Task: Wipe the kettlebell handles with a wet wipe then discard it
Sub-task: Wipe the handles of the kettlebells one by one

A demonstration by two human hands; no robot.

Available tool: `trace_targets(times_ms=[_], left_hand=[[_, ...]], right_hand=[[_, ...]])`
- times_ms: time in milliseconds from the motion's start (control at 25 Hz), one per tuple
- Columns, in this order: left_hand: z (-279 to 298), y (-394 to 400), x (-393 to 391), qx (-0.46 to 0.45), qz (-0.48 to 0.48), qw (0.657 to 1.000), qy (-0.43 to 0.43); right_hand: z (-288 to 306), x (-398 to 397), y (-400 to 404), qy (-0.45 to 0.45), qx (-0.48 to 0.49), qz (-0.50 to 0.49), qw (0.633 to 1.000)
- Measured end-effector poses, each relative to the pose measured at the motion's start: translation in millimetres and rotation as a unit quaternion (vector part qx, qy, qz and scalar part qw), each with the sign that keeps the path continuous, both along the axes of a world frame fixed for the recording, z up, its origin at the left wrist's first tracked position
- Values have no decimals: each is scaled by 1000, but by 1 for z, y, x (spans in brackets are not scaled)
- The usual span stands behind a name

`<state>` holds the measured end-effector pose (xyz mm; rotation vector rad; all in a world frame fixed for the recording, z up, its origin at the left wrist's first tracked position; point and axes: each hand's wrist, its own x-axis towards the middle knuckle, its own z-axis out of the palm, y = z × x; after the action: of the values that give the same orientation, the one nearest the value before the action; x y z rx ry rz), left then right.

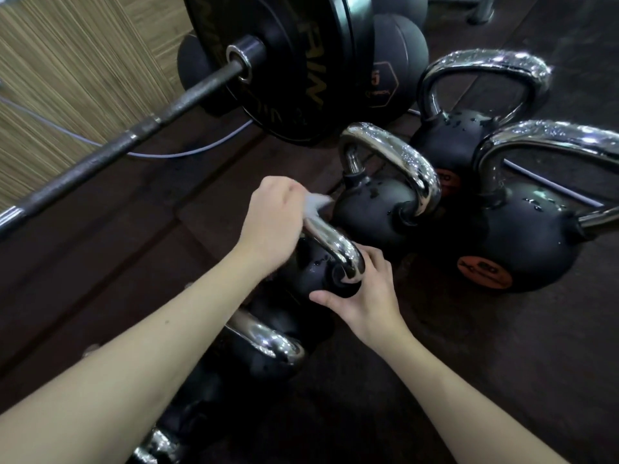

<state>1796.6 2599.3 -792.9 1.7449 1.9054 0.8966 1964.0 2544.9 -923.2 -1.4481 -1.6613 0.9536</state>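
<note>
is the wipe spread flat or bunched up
Bunched up. The wipe shows only as a crumpled white wad poking out of the left hand, which grips it around the kettlebell handle.

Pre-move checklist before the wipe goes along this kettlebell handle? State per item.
1. Wet wipe gripped by left hand: ok.
2. Wipe touching the chrome handle: ok.
3. Right hand steadying the kettlebell body: ok.
4. Right fingers off the handle's wiping path: not ok, they sit at its near base.
5. Far handles wiped: cannot tell, droplets show.
6. Bin for the wipe in view: not ok.
</note>
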Motion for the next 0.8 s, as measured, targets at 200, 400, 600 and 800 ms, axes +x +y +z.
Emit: trace_targets(times_ms=[200,400,600,800], left_hand=[[-4,-48,36,152,-382,807,425],[5,-3,-4,124,-268,891,345],[12,23,-20,-188,129,950,-213],[13,-20,4,105,-201,911,344]], right_hand=[[-12,2,-2,-11,48,10,999],[0,-1,-1,8,30,7,1000],[2,1,-2,10,11,8,1000],[5,0,-3,-1,8,-5,1000]])
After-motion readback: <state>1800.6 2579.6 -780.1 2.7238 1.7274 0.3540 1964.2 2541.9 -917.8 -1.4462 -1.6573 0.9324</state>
